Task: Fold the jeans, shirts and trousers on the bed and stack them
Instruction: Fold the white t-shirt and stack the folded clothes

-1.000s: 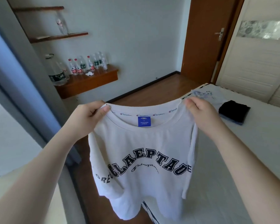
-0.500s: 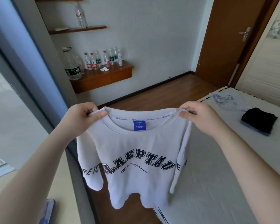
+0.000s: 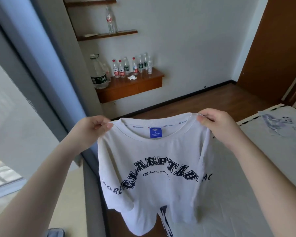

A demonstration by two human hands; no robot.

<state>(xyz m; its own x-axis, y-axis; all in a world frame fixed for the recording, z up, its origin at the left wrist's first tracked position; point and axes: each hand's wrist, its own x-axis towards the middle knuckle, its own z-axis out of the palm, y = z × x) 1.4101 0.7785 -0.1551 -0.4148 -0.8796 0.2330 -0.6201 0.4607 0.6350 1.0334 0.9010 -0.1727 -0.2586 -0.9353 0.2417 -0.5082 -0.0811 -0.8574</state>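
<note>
A white T-shirt (image 3: pixel 154 154) with dark arched lettering and a blue neck label hangs in the air in front of me, over the bed's left edge. My left hand (image 3: pixel 91 129) pinches its left shoulder beside the collar. My right hand (image 3: pixel 215 122) pinches the right shoulder. The shirt hangs straight down with both sleeves loose. The bed (image 3: pixel 246 194) with its pale sheet lies to the right and below. A light printed garment (image 3: pixel 280 124) lies flat at the bed's far corner.
A wooden wall shelf (image 3: pixel 132 86) with several water bottles stands ahead. A brown door (image 3: pixel 272 48) is at the right. A grey window frame (image 3: pixel 46 82) runs along the left. A dark striped bed edge (image 3: pixel 166 221) shows under the shirt's hem.
My view has swung left, so the folded dark garment has slid out of sight at the right. Both hands keep their hold on the shirt, which still hangs between them.
</note>
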